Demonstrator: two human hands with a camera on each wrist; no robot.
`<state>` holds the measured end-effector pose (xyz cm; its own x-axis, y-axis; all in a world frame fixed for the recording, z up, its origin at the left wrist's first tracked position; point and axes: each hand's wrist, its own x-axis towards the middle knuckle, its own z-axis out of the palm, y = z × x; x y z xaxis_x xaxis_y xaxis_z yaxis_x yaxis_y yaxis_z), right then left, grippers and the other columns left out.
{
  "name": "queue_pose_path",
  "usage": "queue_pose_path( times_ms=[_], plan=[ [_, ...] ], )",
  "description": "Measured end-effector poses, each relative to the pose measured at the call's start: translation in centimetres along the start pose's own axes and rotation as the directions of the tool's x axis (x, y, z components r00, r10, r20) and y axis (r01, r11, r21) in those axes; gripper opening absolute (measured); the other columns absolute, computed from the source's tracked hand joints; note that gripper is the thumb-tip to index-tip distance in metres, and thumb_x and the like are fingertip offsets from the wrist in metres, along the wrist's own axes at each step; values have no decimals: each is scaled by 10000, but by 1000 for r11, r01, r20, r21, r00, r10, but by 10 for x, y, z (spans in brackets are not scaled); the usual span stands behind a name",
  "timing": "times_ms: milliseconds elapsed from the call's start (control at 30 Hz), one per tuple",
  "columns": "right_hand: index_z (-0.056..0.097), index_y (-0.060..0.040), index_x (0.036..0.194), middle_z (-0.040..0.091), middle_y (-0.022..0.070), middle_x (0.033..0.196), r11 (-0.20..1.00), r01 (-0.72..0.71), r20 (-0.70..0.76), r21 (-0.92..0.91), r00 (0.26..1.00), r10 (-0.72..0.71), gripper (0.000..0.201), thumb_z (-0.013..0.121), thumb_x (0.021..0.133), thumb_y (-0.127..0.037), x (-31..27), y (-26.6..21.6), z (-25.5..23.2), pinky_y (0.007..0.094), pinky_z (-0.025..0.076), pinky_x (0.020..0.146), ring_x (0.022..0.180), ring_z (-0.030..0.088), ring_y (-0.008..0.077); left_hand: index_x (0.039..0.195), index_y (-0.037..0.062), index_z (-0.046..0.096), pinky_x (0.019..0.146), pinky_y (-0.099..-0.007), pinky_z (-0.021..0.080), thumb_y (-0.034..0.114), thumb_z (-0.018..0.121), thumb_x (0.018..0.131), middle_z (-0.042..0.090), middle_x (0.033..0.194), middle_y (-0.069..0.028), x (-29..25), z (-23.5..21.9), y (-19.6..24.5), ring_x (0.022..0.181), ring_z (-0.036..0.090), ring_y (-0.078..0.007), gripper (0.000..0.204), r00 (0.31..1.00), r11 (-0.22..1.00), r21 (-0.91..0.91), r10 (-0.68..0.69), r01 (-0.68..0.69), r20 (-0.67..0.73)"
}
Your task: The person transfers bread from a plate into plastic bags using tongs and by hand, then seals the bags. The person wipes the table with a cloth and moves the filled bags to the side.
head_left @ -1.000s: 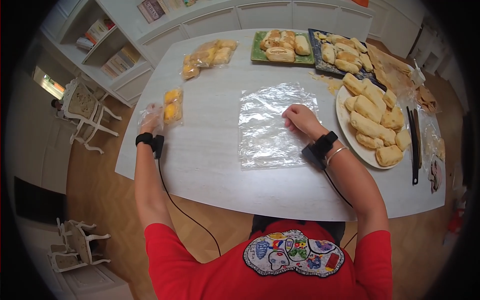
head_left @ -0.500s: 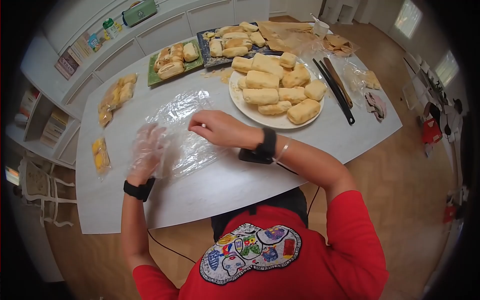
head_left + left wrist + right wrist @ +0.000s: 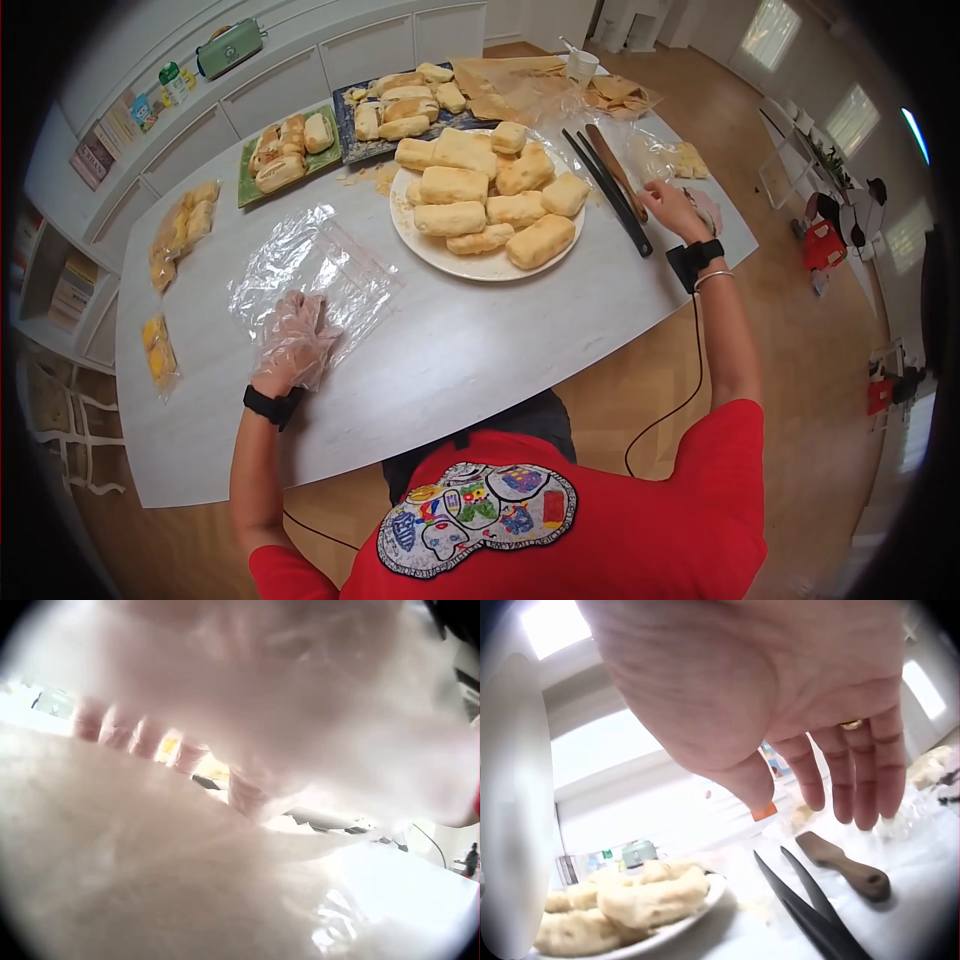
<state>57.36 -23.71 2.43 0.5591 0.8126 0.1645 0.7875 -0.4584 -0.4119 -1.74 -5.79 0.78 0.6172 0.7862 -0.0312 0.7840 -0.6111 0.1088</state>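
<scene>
My left hand (image 3: 298, 335), in a clear plastic glove, rests on flat clear plastic bags (image 3: 300, 255) at the table's left front. In the left wrist view, the gloved fingers (image 3: 146, 736) stretch forward, with blurred plastic filling much of the picture. My bare right hand (image 3: 672, 208) hovers at the right, its fingers extended and holding nothing. Just below those fingers, in the right wrist view, lie a brown wooden-handled tool (image 3: 847, 866) and black tongs (image 3: 802, 911). A white plate (image 3: 420, 255) heaped with pale filled rolls (image 3: 455, 185) stands between the hands.
Behind sit a green plate (image 3: 247, 190) and a dark blue tray (image 3: 345, 140) of rolls. Bagged pastries (image 3: 185, 230) and a small yellow pack (image 3: 158, 350) lie at left. Brown paper (image 3: 500, 90), a white cup (image 3: 582, 68) and a bag of pale pieces (image 3: 690, 160) occupy the right back.
The head view has swung right. My left hand has come from beside the small yellow pack onto the plastic bags. My right hand has moved from over the bags past the plate to the tongs.
</scene>
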Motion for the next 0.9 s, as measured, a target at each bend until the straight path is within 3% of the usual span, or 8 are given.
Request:
queue_pose_path(
  times_ms=[233, 300, 400, 500, 533, 567, 667, 900],
  plan=[
    [580, 55, 1141, 632, 263, 1102, 972, 9, 30, -233, 1000, -2, 532, 627, 865, -397, 32, -26, 53, 465, 475, 874, 1033, 601, 416, 1339, 90, 516, 997, -427, 445, 334, 633, 870, 498, 1310, -228, 0, 3, -7, 1156, 532, -381, 542, 997, 1000, -1, -29, 29, -73],
    [589, 55, 1132, 632, 270, 1084, 967, -23, 35, -253, 999, 33, 532, 628, 858, -399, 40, -27, 57, 465, 475, 880, 1037, 602, 409, 1265, 97, 577, 912, -405, 494, 265, 646, 867, 573, 1194, -172, -1, 2, -22, 1062, 588, -339, 437, 996, 876, -480, 5, -48, -89],
    [605, 68, 1113, 643, 289, 1063, 996, -14, -12, -85, 1000, 13, 496, 633, 841, -346, 52, -4, 71, 460, 476, 883, 1020, 616, 414, 1138, 73, 634, 835, -336, 513, 115, 650, 831, 630, 1110, -119, -15, -7, -43, 962, 615, -279, 310, 962, 970, -217, 50, -111, -269],
    [577, 44, 1163, 644, 296, 1045, 994, -4, -70, -109, 998, -3, 499, 614, 883, -366, 55, -1, 58, 454, 476, 877, 1020, 609, 436, 1075, 80, 656, 833, -350, 511, 169, 680, 813, 634, 1072, -101, -19, -10, -58, 960, 620, -272, 278, 974, 972, -237, -53, -1, -220],
    [578, 14, 1174, 665, 254, 986, 988, 94, -150, -123, 982, -112, 470, 624, 889, -357, 63, 17, 57, 417, 517, 771, 883, 665, 370, 1075, 80, 656, 833, -350, 511, 169, 680, 813, 634, 1072, -101, -20, -13, -53, 960, 620, -272, 278, 973, 970, -243, -75, 20, -219],
    [577, -3, 1184, 658, 176, 898, 987, -115, 17, 110, 993, 114, 443, 627, 900, -339, 48, -17, 31, 353, 523, 639, 721, 662, 248, 1106, 90, 641, 854, -370, 510, 224, 698, 807, 617, 1102, -110, -20, -20, -45, 1004, 610, -287, 333, 988, 960, -273, -102, 68, -112],
    [565, -18, 1221, 618, 120, 865, 969, -41, -20, 245, 999, 47, 428, 637, 909, -302, 37, -32, -9, 307, 488, 540, 612, 606, 157, 1143, 100, 622, 883, -393, 504, 278, 722, 794, 593, 1136, -128, -19, -10, -40, 1056, 593, -312, 404, 993, 968, -226, -119, 110, -24],
    [564, -91, 1252, 564, 104, 1093, 893, 430, -13, -129, 900, -435, 376, 616, 882, -50, -21, -125, -86, 337, 497, 767, 879, 626, 266, 1075, 89, 610, 857, -419, 496, 263, 734, 782, 562, 1081, -171, -17, 3, -38, 1018, 583, -344, 363, 985, 963, -259, -114, 78, -130]
  ],
)
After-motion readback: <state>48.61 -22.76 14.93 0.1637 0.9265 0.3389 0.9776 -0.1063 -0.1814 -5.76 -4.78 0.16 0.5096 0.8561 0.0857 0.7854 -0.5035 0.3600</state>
